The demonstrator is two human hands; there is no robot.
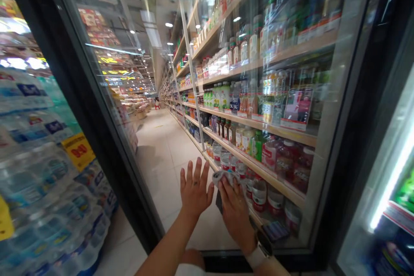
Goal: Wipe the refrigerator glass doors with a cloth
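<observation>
A glass door (164, 155) in a black frame fills most of the view, with shelves of bottles showing in the pane. My left hand (195, 187) is open, its fingers spread and its palm toward the glass; whether it touches the pane I cannot tell. Just right of it, my right hand (233, 207) lies over a grey cloth (223, 175), held against the glass under the fingers. The cloth's edge sticks out past the fingertips, and the rest is partly hidden. A watch (263, 245) with a pale strap sits on my right wrist.
Shrink-wrapped water bottles (48, 185) are stacked on the left, with a yellow price sign (78, 151) on them. A bright light strip (393, 181) and part of a stocked cooler are at the right edge. The black door frame (80, 99) slants down the left side.
</observation>
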